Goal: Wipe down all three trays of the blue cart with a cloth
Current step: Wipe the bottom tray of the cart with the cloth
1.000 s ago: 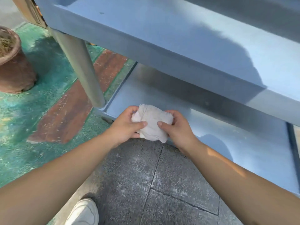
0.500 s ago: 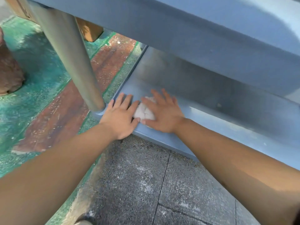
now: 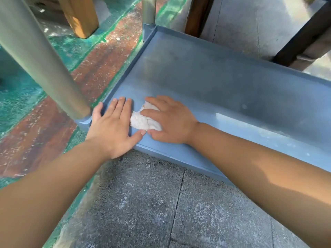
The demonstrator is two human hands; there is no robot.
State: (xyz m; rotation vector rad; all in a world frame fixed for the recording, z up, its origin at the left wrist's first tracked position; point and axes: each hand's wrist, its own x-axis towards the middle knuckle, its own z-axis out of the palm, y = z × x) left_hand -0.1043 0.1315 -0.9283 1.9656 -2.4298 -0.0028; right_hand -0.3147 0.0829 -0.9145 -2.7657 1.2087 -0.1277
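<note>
The blue cart's bottom tray [image 3: 206,83] lies low over the ground, filling the middle and right of the view. A crumpled white cloth [image 3: 141,120] rests on its near left corner. My right hand [image 3: 170,120] lies flat on top of the cloth, pressing it against the tray floor. My left hand [image 3: 114,126] is spread flat beside it at the tray's corner, fingers apart, thumb touching the cloth's edge. The upper trays are out of view.
A grey cart post [image 3: 41,58] rises from the near left corner next to my left hand; a second post [image 3: 148,9] stands at the far left corner. Wooden legs [image 3: 80,17] and a dark frame [image 3: 304,42] stand beyond. Grey paving lies in front.
The cloth went from held up in both hands to pressed flat on the bottom tray. My head has dropped lower, so the upper tray has left the view.
</note>
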